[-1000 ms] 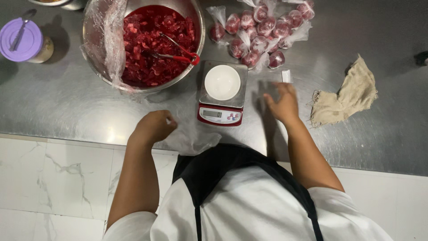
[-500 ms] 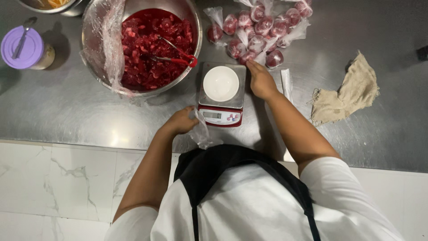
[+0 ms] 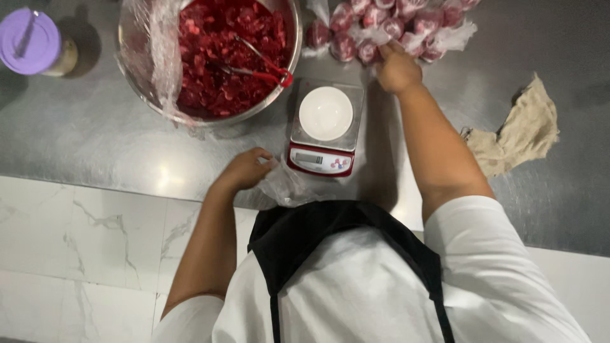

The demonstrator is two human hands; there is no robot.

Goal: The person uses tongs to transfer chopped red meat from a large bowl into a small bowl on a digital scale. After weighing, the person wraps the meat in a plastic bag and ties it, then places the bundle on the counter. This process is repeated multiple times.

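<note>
Left hand: we have it near the counter's front edge, just left of the scale, fingers curled shut on the edge of a clear plastic bag.
Bag: thin, see-through and crumpled; it lies on the counter in front of the scale, between the scale and our apron, with one end pinched in our left hand.
Right hand: we have it stretched out past the scale to the heap of packets, fingers bent down and touching the nearest ones; we cannot tell whether they grip one.
Packets: small round portions of red meat tied in clear plastic, heaped at the far edge of the counter, just behind and to the right of the scale.
Scale: small, with a steel top and a red front with a display; it sits in the middle of the counter between our two hands.
Dish: white, round and empty, resting on the scale's top.
Bowl: large and steel, far left of the scale, full of chopped red meat, with plastic film draped over its left rim.
Tongs: metal with a red end, lying in the meat inside the bowl.
Cup: purple lid, standing at the far left, well apart from the bowl.
Cloth: beige and crumpled, lying on the right of the counter, clear of our right arm.
Counter: grey steel, with a white marble-patterned front below it.
</note>
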